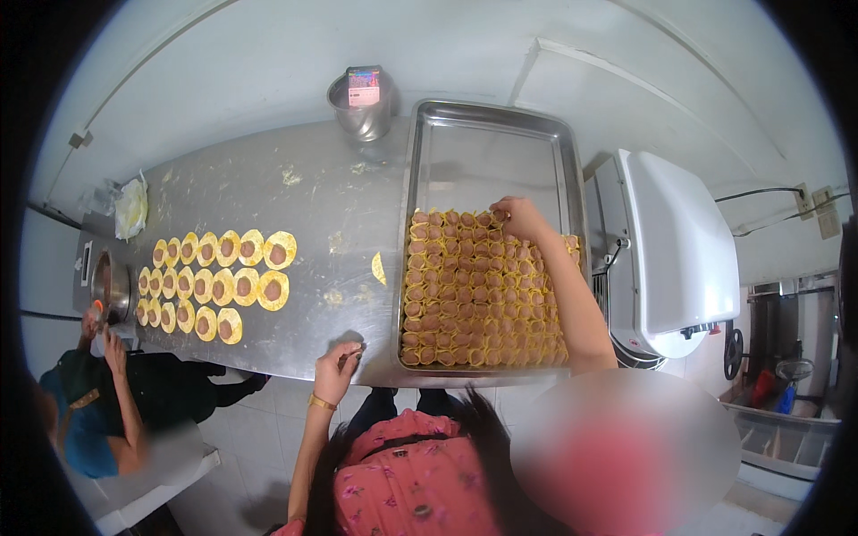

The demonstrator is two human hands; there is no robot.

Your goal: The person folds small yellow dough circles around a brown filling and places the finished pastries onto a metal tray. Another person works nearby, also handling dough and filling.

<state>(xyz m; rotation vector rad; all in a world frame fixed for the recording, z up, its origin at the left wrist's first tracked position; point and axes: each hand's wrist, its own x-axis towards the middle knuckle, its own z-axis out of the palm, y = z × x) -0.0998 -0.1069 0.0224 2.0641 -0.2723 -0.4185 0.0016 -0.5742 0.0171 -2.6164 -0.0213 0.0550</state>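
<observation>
A deep steel tray [490, 159] holds tight rows of open-topped dumplings [474, 295] with yellow wrappers and pinkish-brown filling. At the far end of these rows, my right hand [517, 217] pinches a dumpling at the end of the last row. My left hand [336, 370] hovers at the table's near edge, left of the tray, its fingers curled together; whatever they hold is too small to tell. Farther left lie three rows of flat round yellow wrappers [253, 243], each with a lump of filling. A folded wrapper [379, 267] rests alone beside the tray.
A steel pail [365, 116] with a labelled pack stands against the wall. At the left end are a plastic bag [132, 207] and a metal bowl [109, 281], where another person [107, 393] works. A white machine [670, 250] stands right of the tray. Smears mark the steel table [313, 179].
</observation>
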